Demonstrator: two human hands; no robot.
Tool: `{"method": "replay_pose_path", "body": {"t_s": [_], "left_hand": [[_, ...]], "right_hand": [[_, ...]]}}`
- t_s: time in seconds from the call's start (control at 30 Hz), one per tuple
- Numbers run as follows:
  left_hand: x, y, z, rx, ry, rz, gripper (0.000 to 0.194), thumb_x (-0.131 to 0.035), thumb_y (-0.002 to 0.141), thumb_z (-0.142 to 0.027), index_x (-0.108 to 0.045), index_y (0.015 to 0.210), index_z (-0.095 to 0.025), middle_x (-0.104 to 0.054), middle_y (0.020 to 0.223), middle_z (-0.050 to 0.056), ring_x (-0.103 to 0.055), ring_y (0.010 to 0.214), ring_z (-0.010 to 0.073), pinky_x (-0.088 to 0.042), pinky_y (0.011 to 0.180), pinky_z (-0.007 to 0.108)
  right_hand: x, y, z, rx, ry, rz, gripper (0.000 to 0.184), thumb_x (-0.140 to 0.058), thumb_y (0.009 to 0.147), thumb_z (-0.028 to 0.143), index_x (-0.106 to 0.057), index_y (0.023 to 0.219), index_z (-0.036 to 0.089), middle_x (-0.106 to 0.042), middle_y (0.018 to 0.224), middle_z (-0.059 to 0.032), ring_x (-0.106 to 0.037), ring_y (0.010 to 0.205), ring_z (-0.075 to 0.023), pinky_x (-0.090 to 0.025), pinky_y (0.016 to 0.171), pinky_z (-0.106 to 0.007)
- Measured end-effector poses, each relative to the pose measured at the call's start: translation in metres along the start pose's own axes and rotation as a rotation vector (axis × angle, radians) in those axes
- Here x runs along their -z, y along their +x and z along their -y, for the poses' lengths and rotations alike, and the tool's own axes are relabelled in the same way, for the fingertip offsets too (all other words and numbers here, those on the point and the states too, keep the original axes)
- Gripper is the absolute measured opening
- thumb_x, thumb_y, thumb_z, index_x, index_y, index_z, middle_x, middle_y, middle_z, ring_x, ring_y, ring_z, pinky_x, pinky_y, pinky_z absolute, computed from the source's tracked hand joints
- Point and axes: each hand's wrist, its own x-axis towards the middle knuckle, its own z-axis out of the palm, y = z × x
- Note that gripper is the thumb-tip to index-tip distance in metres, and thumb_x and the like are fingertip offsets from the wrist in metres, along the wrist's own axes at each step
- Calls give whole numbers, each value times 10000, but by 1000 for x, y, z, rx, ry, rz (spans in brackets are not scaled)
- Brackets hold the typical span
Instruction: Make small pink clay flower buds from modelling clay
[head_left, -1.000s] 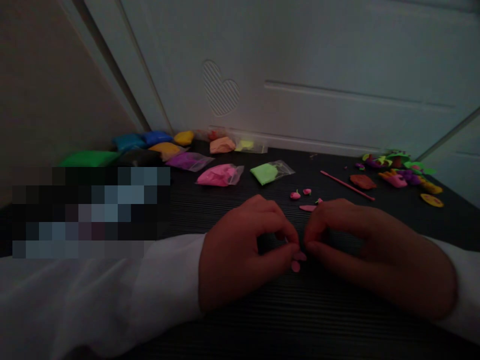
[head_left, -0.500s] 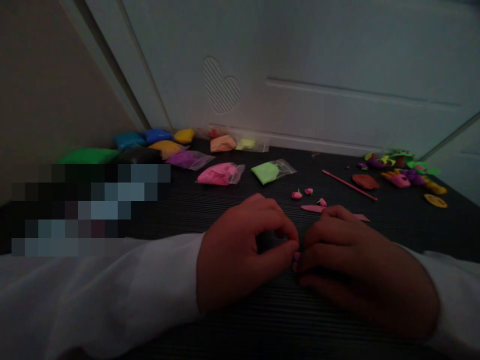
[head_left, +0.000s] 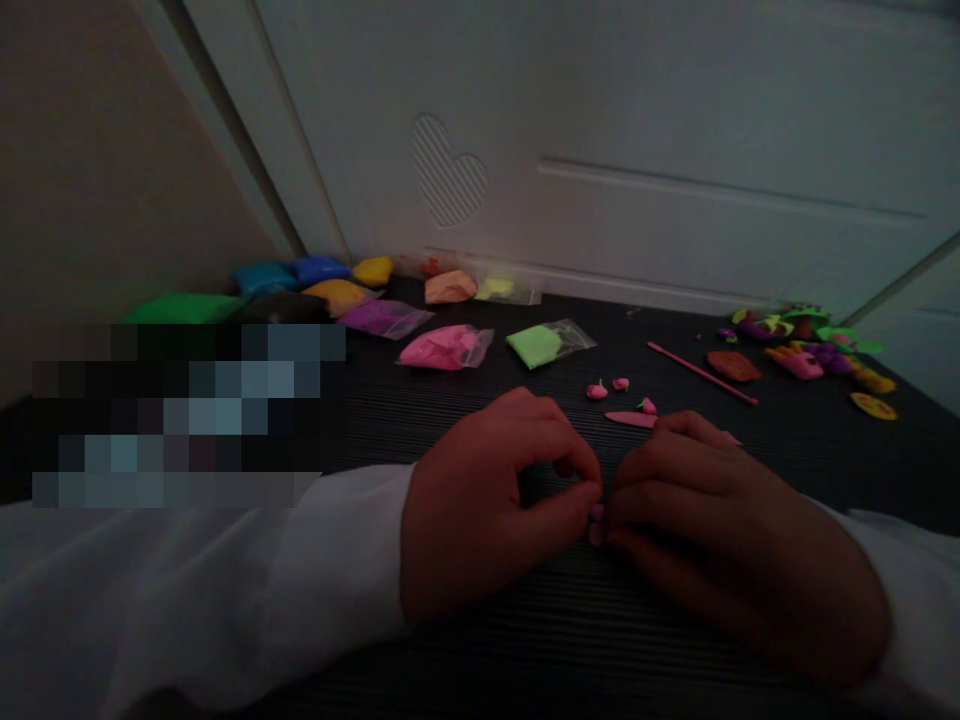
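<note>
Over the dark tabletop, my left hand (head_left: 502, 500) has its thumb and index finger closed in a pinch. Small pink clay pieces (head_left: 597, 535) show between the two hands, right at the fingertips. My right hand (head_left: 720, 540) curls its fingers against these pieces from the other side; its fingertips are partly hidden. A pink clay knife (head_left: 631, 419) lies behind the right hand, which covers its middle. Just beyond are pink clay buds with green bits: one bud (head_left: 597, 391), a second bud (head_left: 621, 384) and a third bud (head_left: 647, 406).
A pink stick tool (head_left: 701, 372) and a flat red clay piece (head_left: 733, 366) lie back right, near colourful clay figures (head_left: 806, 360) and a yellow disc (head_left: 874, 405). Bags of pink clay (head_left: 439, 348), light green clay (head_left: 534, 345) and other colours line the back left. A white panel (head_left: 637, 120) rises behind.
The whole view has shifted slightly, so things sit a little further right. Both hands keep nearly the same pose around the pink clay pieces.
</note>
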Motion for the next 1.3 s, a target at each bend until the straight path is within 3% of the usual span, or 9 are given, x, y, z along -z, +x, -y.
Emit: {"method": "replay_pose_path", "body": {"t_s": [0.23,0.5,0.73,0.93,1.3], "left_hand": [[1,0,0,10,-4,5,67,-574,717,-118,-607,720,-177,-550,749,-29,-507,768,115,-377,703,234],[0,0,0,-1,-9,8,68,-568,717,-108,-609,726,-161,-546,749,-25,-506,770,109,-370,700,230],[0,0,1,-9,-12,10,65,-564,722,-115,-604,724,-166,-541,747,-25,-504,771,112,-367,702,234],[1,0,0,2,-8,21,70,-575,717,-118,-608,723,-180,-549,749,-29,-508,771,115,-376,703,230],[1,0,0,2,-16,12,47,-574,729,-138,-610,716,-165,-551,739,-26,-507,758,110,-366,698,236]], "right_hand": [[0,1,-2,-12,-4,8,119,-495,790,158,-609,787,192,-583,787,-14,-469,718,-156,-275,724,-365],[-2,2,-2,-10,-46,47,172,-529,778,204,-621,918,244,-574,820,2,-461,744,-162,-270,733,-369],[-1,2,-1,-21,17,22,94,-539,762,168,-611,809,206,-581,808,-5,-482,749,-153,-296,714,-352],[-1,1,-1,-123,149,-14,122,-529,749,120,-608,785,205,-577,833,-22,-508,792,-156,-366,710,-331],[1,2,-7,-121,129,-50,113,-540,741,140,-608,799,209,-577,834,-23,-520,807,-160,-374,726,-332]]}}
